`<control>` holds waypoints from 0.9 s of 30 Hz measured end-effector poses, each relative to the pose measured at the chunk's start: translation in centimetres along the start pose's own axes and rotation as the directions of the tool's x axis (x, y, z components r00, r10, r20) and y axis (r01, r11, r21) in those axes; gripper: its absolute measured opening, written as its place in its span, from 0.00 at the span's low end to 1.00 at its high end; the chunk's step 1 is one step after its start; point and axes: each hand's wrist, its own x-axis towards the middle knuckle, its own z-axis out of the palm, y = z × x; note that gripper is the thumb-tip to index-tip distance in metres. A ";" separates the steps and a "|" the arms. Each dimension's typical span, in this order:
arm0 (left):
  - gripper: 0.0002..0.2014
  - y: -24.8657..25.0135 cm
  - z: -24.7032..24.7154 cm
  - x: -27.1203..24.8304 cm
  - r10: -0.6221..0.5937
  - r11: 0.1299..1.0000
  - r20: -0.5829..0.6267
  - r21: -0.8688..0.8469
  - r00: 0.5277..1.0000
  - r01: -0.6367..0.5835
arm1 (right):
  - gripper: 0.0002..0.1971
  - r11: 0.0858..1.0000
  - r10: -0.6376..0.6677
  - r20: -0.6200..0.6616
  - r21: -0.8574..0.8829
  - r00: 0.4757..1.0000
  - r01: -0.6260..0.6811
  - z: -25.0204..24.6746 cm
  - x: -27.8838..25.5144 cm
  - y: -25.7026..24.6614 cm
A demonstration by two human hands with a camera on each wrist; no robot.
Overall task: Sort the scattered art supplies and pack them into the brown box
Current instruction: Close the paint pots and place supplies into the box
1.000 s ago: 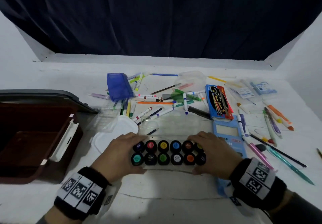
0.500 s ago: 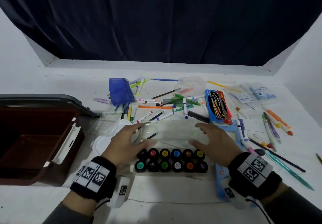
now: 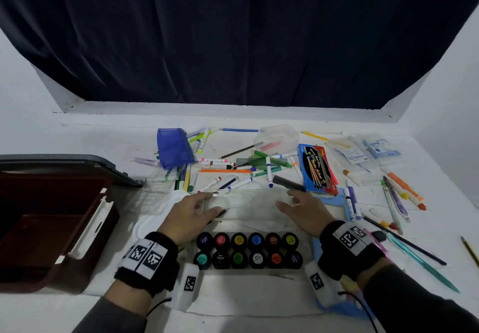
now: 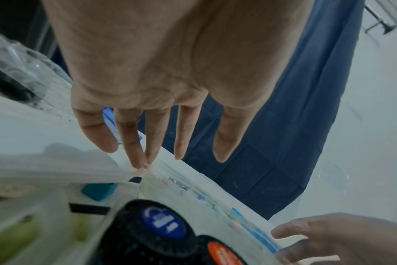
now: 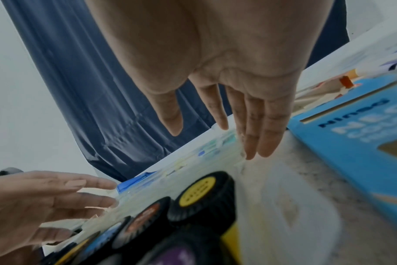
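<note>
A set of black paint pots (image 3: 248, 251) with coloured caps sits in a clear tray near the table's front edge. Its clear lid (image 3: 248, 203) lies folded back just behind the pots. My left hand (image 3: 193, 212) touches the lid's left end and my right hand (image 3: 302, 211) its right end. In the wrist views the left fingers (image 4: 145, 143) and the right fingers (image 5: 249, 129) are straight, tips on the clear plastic. The brown box (image 3: 51, 229) stands open at the left, with a tray inside. Markers and pencils (image 3: 233, 170) lie scattered behind the lid.
A blue mesh pouch (image 3: 173, 148), a blue pencil pack (image 3: 317, 169), a light blue carton (image 3: 337, 198) and a white palette (image 3: 145, 229) surround the paint set. More pens (image 3: 399, 198) lie at the right. The box's dark lid (image 3: 64, 164) hangs open behind it.
Both hands let go of the paint pot set and moved forward onto the clear lid behind it. The pot set stays near the front edge.
</note>
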 end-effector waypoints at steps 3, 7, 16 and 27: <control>0.17 -0.2 -0.2 -0.6 0.022 0.989 -0.051 -0.145 0.998 -0.029 | 0.28 0.990 -0.016 -0.052 0.137 0.999 0.023 -0.3 -0.6 0.4; 0.17 -0.9 -0.7 -2.1 0.065 0.918 -0.122 -0.382 0.990 -0.107 | 0.22 0.955 -0.114 -0.109 0.262 0.988 0.139 -0.5 -2.1 1.3; 0.16 -2.4 -1.6 -6.3 0.075 0.827 -0.200 -0.535 0.977 -0.173 | 0.09 0.841 -0.182 -0.137 0.491 0.974 0.226 -0.5 -6.0 2.4; 0.12 -4.6 0.4 -10.7 0.166 0.909 -0.125 -0.365 0.978 -0.201 | 0.01 0.886 -0.195 -0.211 0.381 0.958 0.265 1.1 -9.4 4.1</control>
